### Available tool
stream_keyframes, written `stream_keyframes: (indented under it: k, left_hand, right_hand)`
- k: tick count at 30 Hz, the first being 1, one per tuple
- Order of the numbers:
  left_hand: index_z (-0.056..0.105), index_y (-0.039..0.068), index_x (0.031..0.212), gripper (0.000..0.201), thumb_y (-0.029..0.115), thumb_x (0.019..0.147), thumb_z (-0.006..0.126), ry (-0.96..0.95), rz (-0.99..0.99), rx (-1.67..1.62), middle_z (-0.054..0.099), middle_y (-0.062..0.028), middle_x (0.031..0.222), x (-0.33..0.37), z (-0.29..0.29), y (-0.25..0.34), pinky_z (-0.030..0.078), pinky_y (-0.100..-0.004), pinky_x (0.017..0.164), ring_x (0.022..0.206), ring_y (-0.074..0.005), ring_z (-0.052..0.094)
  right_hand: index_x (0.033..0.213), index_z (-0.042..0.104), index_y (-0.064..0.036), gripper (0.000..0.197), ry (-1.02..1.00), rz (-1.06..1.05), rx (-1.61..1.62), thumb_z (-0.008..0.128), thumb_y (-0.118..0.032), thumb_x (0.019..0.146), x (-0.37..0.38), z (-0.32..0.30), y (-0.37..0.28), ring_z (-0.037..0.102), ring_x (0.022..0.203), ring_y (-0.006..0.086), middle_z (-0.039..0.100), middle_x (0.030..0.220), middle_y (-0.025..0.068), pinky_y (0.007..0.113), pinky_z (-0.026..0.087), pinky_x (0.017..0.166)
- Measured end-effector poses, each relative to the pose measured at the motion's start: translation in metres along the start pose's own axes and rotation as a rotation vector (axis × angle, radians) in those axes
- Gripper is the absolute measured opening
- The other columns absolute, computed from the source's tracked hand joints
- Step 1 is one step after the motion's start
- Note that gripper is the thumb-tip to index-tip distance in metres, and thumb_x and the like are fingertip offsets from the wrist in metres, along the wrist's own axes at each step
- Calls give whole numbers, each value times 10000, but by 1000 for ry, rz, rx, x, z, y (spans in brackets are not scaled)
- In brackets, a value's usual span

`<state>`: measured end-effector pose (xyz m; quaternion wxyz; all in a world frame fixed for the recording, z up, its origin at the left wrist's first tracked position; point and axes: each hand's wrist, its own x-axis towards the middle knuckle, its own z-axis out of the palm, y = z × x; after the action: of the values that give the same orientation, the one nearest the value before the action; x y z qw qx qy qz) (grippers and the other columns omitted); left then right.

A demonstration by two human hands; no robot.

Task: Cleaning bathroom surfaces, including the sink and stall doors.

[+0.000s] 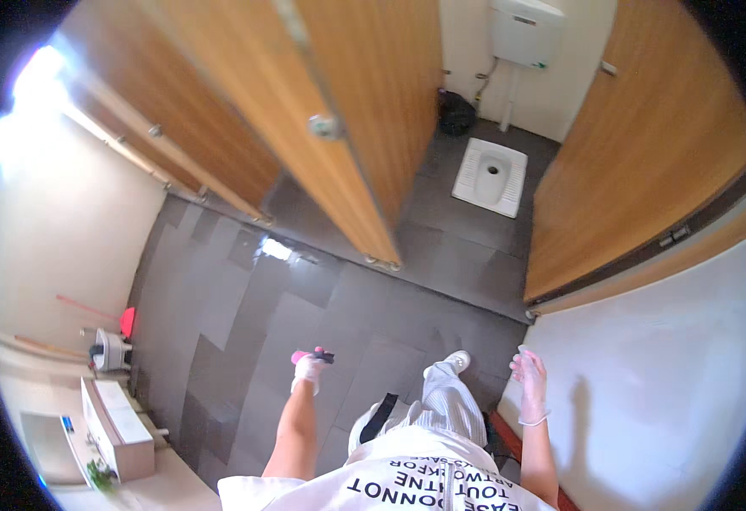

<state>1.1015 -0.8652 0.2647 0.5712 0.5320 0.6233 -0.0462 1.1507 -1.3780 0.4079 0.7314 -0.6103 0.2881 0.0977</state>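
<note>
My left hand (307, 370), in a thin clear glove, is closed on a small pink and black object (325, 357). Its exact kind is too small to make out. It is held over the grey tiled floor. On the right, my right hand (529, 376), also in a clear glove, is raised beside the white wall. Its fingers are loosely bent and apart, with nothing plainly in them. Ahead, past the open cubicle door, a white squat toilet (491, 176) is set into the raised floor.
A wooden door (645, 153) stands on the right, wooden partitions (305, 128) on the left. A black bin (456, 114) and white cistern (526, 32) are behind the toilet. A step edge (449, 294) crosses ahead. Mop bucket (111, 350), red dustpan (128, 322) and sink counter (117, 426) line the left.
</note>
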Motion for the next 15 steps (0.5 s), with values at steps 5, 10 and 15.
stream_keyframes:
  k: [5, 10, 15]
  left_hand:
    - [606, 39, 936, 262, 257, 810, 535, 154, 259, 669, 630, -65, 872, -110, -122, -9, 455, -304, 671, 766, -192, 598]
    - [651, 16, 810, 315, 317, 776, 564, 429, 64, 548, 647, -102, 754, -133, -237, -142, 467, -312, 660, 701, -211, 615]
    - [651, 53, 794, 247, 279, 772, 554, 674, -153, 249, 641, -102, 773, -144, -311, -310, 473, -324, 629, 748, -199, 623]
  right_hand:
    - [1104, 513, -79, 305, -65, -34, -36, 513, -249, 851, -14, 22, 22, 544, 742, 62, 577, 873, -3, 180, 415, 610]
    - [1117, 491, -80, 321, -223, -12, -60, 487, -261, 852, -42, 79, 51, 542, 742, 83, 566, 874, 8, 205, 419, 624]
    - [1114, 488, -76, 318, -385, 31, -133, 481, -262, 856, -90, 160, 81, 546, 750, 100, 560, 888, 21, 225, 420, 645]
